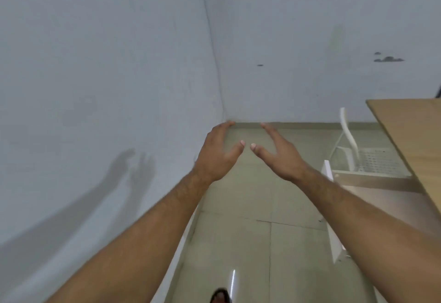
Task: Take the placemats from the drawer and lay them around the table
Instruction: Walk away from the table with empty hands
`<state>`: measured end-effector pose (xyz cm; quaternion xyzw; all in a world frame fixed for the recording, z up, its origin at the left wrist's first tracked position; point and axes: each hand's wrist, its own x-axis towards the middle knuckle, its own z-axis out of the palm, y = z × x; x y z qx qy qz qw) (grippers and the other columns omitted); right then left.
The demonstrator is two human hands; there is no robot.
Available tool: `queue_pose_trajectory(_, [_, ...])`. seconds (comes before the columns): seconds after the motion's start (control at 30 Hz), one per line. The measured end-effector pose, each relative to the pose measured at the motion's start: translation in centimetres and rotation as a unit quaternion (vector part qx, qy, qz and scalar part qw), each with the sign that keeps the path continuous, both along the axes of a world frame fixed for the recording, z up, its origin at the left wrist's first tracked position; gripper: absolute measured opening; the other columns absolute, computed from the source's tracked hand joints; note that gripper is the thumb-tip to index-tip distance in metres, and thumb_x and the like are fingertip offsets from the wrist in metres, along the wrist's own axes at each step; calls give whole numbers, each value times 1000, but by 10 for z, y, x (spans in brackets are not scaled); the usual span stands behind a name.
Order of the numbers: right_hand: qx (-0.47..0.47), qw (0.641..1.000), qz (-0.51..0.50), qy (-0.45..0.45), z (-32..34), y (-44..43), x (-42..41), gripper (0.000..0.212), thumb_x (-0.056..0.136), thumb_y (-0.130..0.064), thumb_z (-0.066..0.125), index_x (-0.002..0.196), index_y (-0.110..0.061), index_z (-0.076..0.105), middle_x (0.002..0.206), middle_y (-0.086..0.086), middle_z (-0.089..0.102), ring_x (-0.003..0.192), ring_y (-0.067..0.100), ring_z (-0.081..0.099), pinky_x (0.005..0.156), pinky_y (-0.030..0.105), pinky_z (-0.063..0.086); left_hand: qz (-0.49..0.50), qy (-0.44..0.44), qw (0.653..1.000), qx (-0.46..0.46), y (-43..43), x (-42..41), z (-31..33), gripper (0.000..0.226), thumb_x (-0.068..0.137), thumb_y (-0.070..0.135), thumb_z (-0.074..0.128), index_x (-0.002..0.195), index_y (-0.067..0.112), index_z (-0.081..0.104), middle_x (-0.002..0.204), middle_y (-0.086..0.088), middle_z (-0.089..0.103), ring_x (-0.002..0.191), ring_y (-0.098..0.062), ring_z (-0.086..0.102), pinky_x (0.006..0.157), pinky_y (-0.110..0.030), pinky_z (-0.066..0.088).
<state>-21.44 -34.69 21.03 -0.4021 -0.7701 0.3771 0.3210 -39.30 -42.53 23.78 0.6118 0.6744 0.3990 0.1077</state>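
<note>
My left hand (218, 153) and my right hand (278, 154) are stretched out side by side in front of me, palms facing each other, fingers apart, thumbs nearly touching. Neither holds anything. A wooden table (410, 130) shows its corner at the right edge. No placemat and no drawer is in view.
A white chair (367, 159) with a perforated seat stands pushed under the table's corner. Pale walls meet in a corner (222, 102) straight ahead. Beige floor tiles (262, 243) run between the left wall and the table. A foot (220, 296) shows at the bottom edge.
</note>
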Motion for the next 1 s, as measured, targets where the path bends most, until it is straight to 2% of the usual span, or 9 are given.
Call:
queue_pose_trajectory(0.23, [-95,979,-181,3,-58,85,-11,72,90,-61,57,153,-39,30,159,-7,36,145,15,35,106,27,29,-161,-16,984,-71,169,-19,-65,54,92,41,62,141,26,46,142,6,48,132,-11,43,112,-36,35])
queue_pose_trajectory(0.37, [-165,936,-311,22,-89,102,-9,69,92,-60,57,153,-40,32,159,-7,35,146,14,33,113,31,28,-274,-34,953,-126,236,-8,-96,50,92,40,63,139,25,49,142,5,49,130,-11,45,111,-35,36])
queue_pose_trajectory(0.47, [-223,885,-407,43,-121,105,-7,67,92,-59,57,152,-37,36,157,-9,39,144,12,36,117,36,30,-324,-66,921,-206,276,10,-128,49,92,42,62,138,26,51,141,7,50,129,-10,46,109,-33,38])
queue_pose_trajectory(0.6, [-306,799,-511,85,-166,99,1,61,92,-60,54,146,-33,44,147,-1,52,134,16,49,112,38,37,-340,-110,859,-367,303,46,-169,45,93,40,62,135,27,51,140,3,51,126,-14,50,103,-32,41])
queue_pose_trajectory(0.7, [-379,723,-560,139,-209,93,10,62,92,-61,53,143,-26,49,140,0,57,128,19,53,108,36,40,-327,-83,795,-504,319,76,-200,53,93,41,60,141,23,47,140,1,50,121,-16,50,96,-31,38])
queue_pose_trajectory(0.77, [-412,671,-585,191,-233,93,15,54,92,-60,52,131,-24,58,135,0,59,124,20,55,106,40,43,-301,-72,760,-571,329,92,-220,56,93,44,58,142,21,46,143,0,49,125,-20,49,95,-35,36])
queue_pose_trajectory(0.83, [-445,597,-606,281,-253,96,23,34,98,-48,53,118,-23,61,125,6,62,120,25,57,104,42,45,-267,-88,733,-619,337,109,-236,57,95,45,53,144,19,44,144,-1,49,124,-20,50,96,-38,33])
queue_pose_trajectory(0.93, [-481,456,-610,434,-274,103,39,40,100,-41,52,133,-19,49,128,12,57,117,29,56,105,45,44,-209,-150,706,-659,345,134,-259,56,97,45,48,145,16,43,143,-4,51,118,-19,51,106,-44,31])
queue_pose_trajectory(1.0, [-460,374,-619,515,-285,110,53,41,100,-39,51,135,-19,47,129,12,56,117,31,55,106,46,44,-180,-210,686,-673,350,155,-270,61,98,49,45,149,17,38,147,-9,47,129,-24,49,114,-48,24])
